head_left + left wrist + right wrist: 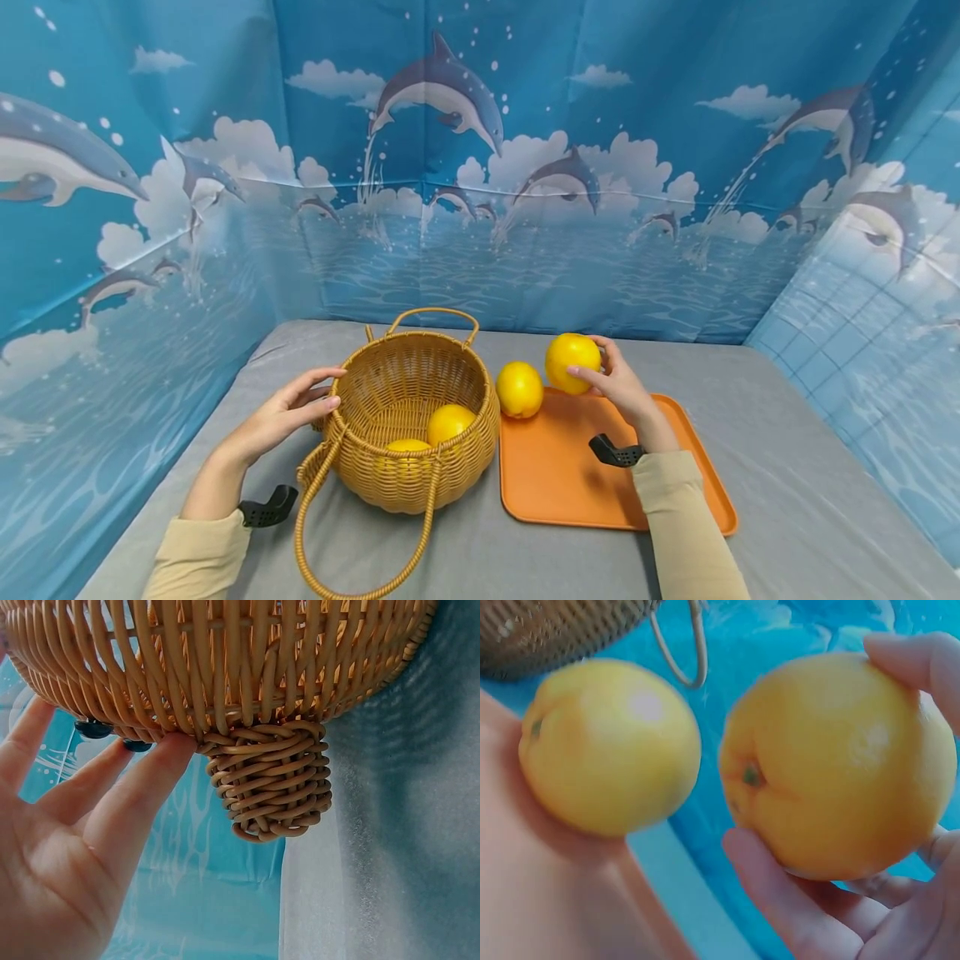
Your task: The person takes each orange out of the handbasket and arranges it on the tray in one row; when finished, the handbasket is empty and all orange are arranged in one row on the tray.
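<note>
My right hand (618,379) holds a yellow orange (573,363) over the far part of an orange tray (570,492). In the right wrist view, fingers and thumb curl round that orange (840,765), its green stem spot showing. A second orange (520,389) sits at the tray's far left corner, beside the wicker basket (420,483). Inside the basket lie two more oranges, one (450,424) near the right wall and another (407,446) partly hidden by the near rim. My left hand (281,417) touches the basket's left rim with fairly straight fingers, seen close in the left wrist view.
One basket handle (300,542) hangs down at the near side; the other (433,310) stands up at the back. A woven knob (270,780) and black beads (94,729) stick out from the basket's side. Grey cloth (810,467) covers the table, with a dolphin-print curtain (480,250) behind.
</note>
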The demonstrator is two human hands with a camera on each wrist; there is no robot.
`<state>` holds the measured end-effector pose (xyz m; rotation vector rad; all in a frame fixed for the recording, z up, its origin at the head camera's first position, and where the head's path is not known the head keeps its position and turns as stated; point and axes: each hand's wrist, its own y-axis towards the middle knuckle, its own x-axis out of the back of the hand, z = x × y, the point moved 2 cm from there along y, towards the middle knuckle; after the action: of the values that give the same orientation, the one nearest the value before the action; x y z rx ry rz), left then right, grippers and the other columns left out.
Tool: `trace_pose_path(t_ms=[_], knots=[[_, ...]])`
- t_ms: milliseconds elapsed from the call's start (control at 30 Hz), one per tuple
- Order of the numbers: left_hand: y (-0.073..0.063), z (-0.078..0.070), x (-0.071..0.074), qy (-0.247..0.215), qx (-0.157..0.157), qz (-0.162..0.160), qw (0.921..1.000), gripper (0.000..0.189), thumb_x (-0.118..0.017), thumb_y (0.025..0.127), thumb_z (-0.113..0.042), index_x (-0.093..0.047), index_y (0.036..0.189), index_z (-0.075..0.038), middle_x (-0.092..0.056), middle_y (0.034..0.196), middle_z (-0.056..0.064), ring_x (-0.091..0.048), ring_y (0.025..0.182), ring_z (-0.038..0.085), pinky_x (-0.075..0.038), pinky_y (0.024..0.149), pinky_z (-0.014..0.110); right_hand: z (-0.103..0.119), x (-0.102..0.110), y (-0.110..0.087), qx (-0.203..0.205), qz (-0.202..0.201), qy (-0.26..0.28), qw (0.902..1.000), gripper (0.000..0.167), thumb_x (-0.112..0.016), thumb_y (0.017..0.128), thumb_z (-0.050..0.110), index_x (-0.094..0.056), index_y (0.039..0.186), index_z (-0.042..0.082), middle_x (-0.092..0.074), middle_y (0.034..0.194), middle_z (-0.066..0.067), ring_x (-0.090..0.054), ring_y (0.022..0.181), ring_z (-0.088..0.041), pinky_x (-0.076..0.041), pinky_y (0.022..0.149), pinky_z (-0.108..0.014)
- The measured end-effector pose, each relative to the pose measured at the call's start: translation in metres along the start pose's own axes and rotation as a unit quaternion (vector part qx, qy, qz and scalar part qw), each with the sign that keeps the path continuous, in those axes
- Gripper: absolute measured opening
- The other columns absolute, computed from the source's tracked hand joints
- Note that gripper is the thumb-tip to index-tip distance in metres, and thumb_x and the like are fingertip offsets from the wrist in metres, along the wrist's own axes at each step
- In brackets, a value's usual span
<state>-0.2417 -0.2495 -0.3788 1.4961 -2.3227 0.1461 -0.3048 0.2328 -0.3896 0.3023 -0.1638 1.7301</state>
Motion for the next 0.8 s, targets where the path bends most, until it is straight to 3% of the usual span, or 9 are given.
trace_pose_path(t_ms=[167, 433, 800], knots=[[-0.001, -0.001, 0.001, 0.0, 0.0, 0.0, 1.0, 0.048, -0.051, 0.098, -0.02, -0.035, 0.142, -0.008, -0.026, 0.149, 0.017, -0.033, 0.131, 0.04, -0.045, 0.088, 0.043, -0.015, 0.003, 0.002, -0.035, 0.016, -0.033, 0.9987, 0.074, -0.067, 0.088, 0.032, -0.021, 0.142, 0.01, -0.038, 0.133, -0.025, -0.051, 0.103, -0.033, -0.045, 0.084, -0.053], [0.0, 0.0, 0.0, 0.0, 0.0, 0.0, 1.0, 0.048, -0.051, 0.098, -0.021, -0.036, 0.142, -0.009, -0.027, 0.149, 0.017, -0.033, 0.13, 0.039, -0.043, 0.09, 0.047, -0.032, 0.006, 0.004, -0.067, 0.013, -0.073, 0.9951, 0.078, -0.068, 0.086, 0.038, -0.021, 0.14, 0.008, -0.037, 0.133, -0.027, -0.046, 0.104, -0.034, -0.043, 0.078, -0.038], [0.0, -0.001, 0.0, 0.002, 0.0, -0.001, 1.0, 0.048, -0.051, 0.098, -0.021, -0.036, 0.142, -0.01, -0.027, 0.149, 0.017, -0.032, 0.131, 0.038, -0.04, 0.092, 0.051, -0.045, 0.004, 0.006, -0.081, 0.017, -0.077, 0.9936, 0.088, -0.071, 0.08, 0.047, -0.019, 0.141, 0.009, -0.032, 0.137, -0.027, -0.045, 0.113, -0.038, -0.045, 0.088, -0.043]])
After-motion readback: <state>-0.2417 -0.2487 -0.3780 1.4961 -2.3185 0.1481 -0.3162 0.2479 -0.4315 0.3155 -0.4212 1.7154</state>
